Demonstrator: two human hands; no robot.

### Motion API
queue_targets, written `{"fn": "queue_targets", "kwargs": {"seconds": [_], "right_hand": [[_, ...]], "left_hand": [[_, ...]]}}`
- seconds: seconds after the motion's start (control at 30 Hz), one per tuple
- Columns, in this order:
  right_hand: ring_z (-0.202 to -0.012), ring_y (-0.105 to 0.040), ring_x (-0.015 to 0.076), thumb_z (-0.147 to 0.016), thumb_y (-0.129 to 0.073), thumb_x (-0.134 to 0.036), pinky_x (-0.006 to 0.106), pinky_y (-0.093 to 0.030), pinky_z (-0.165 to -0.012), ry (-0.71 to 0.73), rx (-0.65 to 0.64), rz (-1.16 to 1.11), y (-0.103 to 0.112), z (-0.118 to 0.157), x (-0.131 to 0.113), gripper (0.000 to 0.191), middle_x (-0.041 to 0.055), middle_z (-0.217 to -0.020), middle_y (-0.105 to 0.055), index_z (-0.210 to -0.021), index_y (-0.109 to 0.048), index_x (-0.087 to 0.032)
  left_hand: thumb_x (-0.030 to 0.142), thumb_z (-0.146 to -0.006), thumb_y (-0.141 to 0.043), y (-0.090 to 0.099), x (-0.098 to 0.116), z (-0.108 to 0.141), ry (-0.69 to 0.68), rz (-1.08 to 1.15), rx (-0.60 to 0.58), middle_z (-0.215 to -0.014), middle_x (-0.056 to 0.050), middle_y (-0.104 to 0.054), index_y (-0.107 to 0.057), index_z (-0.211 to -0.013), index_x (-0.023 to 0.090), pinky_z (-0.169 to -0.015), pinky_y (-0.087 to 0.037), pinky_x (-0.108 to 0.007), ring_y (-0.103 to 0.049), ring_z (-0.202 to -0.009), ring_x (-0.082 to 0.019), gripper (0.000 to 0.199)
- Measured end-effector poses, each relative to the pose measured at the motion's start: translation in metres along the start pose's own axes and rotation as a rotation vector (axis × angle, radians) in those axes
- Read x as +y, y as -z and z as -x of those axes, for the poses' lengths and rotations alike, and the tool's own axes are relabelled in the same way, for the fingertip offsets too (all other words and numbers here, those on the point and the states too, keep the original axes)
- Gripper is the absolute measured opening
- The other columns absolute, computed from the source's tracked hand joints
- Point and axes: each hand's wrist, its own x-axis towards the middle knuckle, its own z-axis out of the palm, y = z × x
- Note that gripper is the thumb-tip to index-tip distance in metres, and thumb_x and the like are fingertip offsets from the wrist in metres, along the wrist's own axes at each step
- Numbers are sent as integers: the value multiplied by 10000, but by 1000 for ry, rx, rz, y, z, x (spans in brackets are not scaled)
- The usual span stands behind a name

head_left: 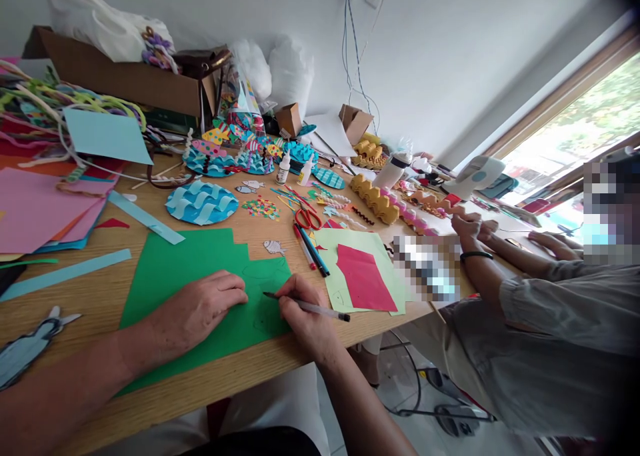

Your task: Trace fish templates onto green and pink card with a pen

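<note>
The left hand (197, 309), fingers lying loosely together and gripping nothing, is pressing green paper (175, 269) flat near the bench's (200, 406) front edge, while the right hand's (307, 316) fingers are pinching a pen (320, 309) for drawing.

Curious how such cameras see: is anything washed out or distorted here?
In the head view, the window glares; the upper-right corner falls dark; the left forearm looks stretched; pixel blocks cover two patches at right; drawn lines on the green paper look faint.
</note>
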Motion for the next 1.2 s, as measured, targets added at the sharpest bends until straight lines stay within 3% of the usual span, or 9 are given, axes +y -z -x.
{"fn": "queue_targets", "kwargs": {"seconds": [0.5,1.2], "right_hand": [[-458,-381,99,-677,-451,-185,220,-259,-450,5,-44,104,-4,-1,-1,94,-66,-494,-404,-691,-543,-202],[-480,-411,104,-730,-470,-187,215,-301,-484,49,-17,137,-6,-2,0,90,-65,-515,-435,-715,-557,-206]], "left_hand": [[-8,-842,-379,7,3,-4,18,-27,-97,-950,-26,-645,-652,-891,192,-778,-470,-250,-570,-887,-174,342],[-35,-815,-374,8,5,-4,28,-29,-107,-946,-23,-638,-649,-890,190,-778,-472,-253,-569,-889,-175,363]]}}
